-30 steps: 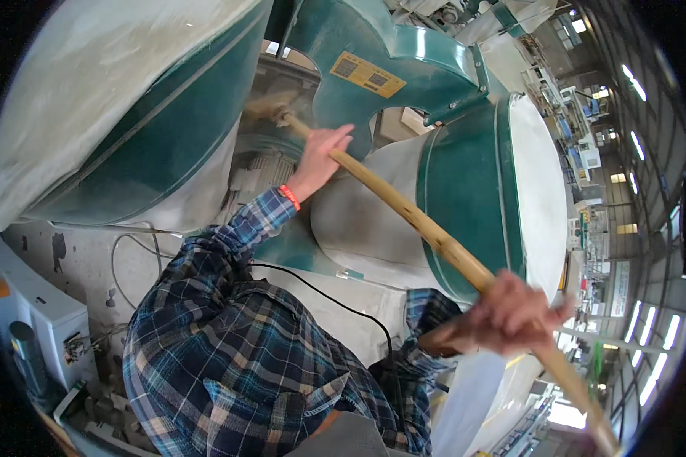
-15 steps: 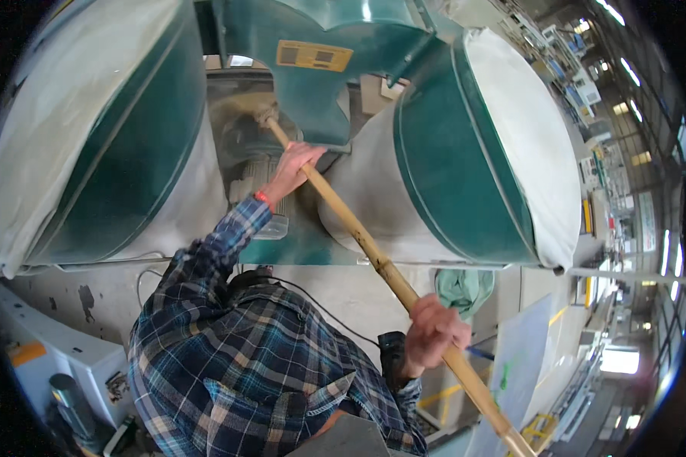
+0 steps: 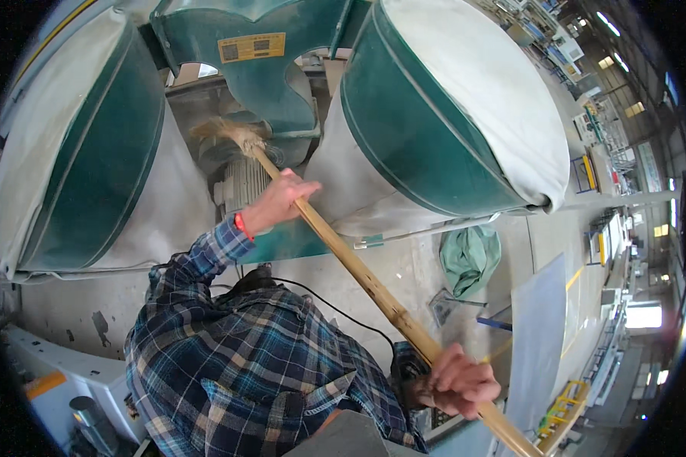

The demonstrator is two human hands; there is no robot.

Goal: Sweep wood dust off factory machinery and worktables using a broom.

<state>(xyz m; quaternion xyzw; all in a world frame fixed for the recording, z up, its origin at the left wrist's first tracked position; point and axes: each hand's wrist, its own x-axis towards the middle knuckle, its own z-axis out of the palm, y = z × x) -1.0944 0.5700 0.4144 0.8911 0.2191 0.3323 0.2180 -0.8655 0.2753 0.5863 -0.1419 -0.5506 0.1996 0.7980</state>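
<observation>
A broom with a long bamboo handle (image 3: 373, 288) runs slantwise from the machine down to the lower right. Its tan bristle head (image 3: 232, 134) sits in the gap between two white bags, over a grey ribbed motor (image 3: 245, 183). My left hand (image 3: 282, 199) grips the upper handle, close below the bristles, with some fingertips stretched past the shaft. Lower down, my right hand (image 3: 463, 381) is wrapped round the handle. The bottom end of the handle leaves the picture.
Green drums with white cloth bags, a left drum (image 3: 103, 167) and a right drum (image 3: 427, 122), flank the gap. A green duct (image 3: 263, 95) bridges them. A crumpled green bag (image 3: 470, 260) lies on the floor beside a translucent sheet (image 3: 537, 335). A black cable (image 3: 335, 308) crosses near my body.
The broom has been drawn back toward me, its bristles now lower over the motor. My right hand has moved down and right. The view has shifted, so the machine appears further left.
</observation>
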